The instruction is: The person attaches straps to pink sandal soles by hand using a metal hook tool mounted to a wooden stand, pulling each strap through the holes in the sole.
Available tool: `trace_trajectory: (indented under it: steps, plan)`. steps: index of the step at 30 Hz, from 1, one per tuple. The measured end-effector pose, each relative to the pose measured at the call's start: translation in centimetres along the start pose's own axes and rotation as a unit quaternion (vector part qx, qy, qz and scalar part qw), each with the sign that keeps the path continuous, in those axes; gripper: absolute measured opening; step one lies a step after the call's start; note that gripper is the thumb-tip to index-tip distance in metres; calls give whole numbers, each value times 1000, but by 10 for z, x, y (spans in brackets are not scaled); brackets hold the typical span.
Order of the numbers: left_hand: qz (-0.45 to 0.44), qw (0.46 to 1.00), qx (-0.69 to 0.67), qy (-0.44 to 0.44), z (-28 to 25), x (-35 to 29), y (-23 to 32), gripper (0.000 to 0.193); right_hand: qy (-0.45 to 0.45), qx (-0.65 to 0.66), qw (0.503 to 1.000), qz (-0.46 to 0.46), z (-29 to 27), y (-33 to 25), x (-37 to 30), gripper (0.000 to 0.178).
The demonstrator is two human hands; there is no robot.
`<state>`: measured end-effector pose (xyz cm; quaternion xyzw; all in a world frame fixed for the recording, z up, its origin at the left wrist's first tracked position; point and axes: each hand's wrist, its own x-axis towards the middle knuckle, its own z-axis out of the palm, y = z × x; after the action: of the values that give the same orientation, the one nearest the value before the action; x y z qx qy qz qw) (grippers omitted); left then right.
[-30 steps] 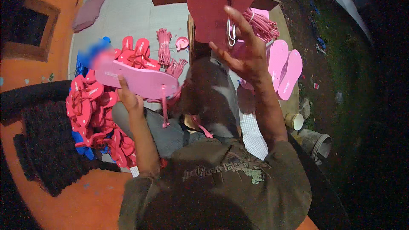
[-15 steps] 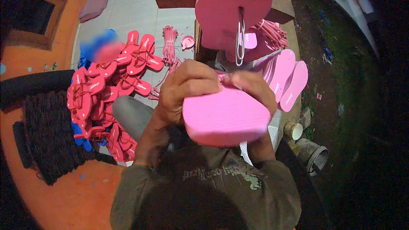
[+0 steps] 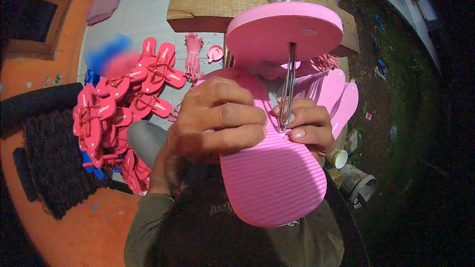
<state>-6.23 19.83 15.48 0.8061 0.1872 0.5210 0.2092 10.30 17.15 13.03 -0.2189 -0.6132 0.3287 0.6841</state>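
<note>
A ribbed pink flip-flop sole point(image 3: 272, 178) is held in front of my chest, its rounded end toward me. My left hand point(image 3: 220, 121) is closed over its left side, fingers curled across the ribbed face. On the opposite edge, my right hand point(image 3: 309, 126) grips the sole, thumb and fingers on either side of a metal prong point(image 3: 289, 84). The looped tip of this prong meets the held sole between my hands; whether it enters a hole I cannot tell. Higher up, a second pink sole point(image 3: 282, 32) sits on the prong.
A wooden beam point(image 3: 208, 2) lies behind the prong. Finished red flip-flops point(image 3: 116, 104) are piled at left, near a bundle of pink straps point(image 3: 194, 54) and a small pink cup point(image 3: 215, 53). More pink soles point(image 3: 341, 101) stand at right, beyond my right hand.
The held sole has swung from a foreshortened position to lie more face-up, its near end lower. My hands have moved apart, and the prong's tip now reaches the sole between them.
</note>
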Motion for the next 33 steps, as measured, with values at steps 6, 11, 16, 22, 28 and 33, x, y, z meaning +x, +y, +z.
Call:
trace_trajectory:
  steps: [6,11,16,22,28,33]
  plan:
    - [-24,999,-21,18,-2,0,1,16,-66,-12,998,16,-6,0,7,20]
    - [-1,998,-45,35,1,-1,-6,18,-14,28,999,42,0,-3,5,20]
    - [-17,999,-42,18,-1,-1,-5,20,-30,38,998,49,-2,-1,4,19]
    - [6,1000,-15,23,-2,-5,-5,21,-33,27,994,100,-4,-12,4,18]
    - [20,995,-19,-100,-13,-9,4,17,-202,140,960,136,-27,-12,4,23]
    - [-48,988,-67,-128,-16,-2,19,20,-376,51,901,209,-37,-26,42,16]
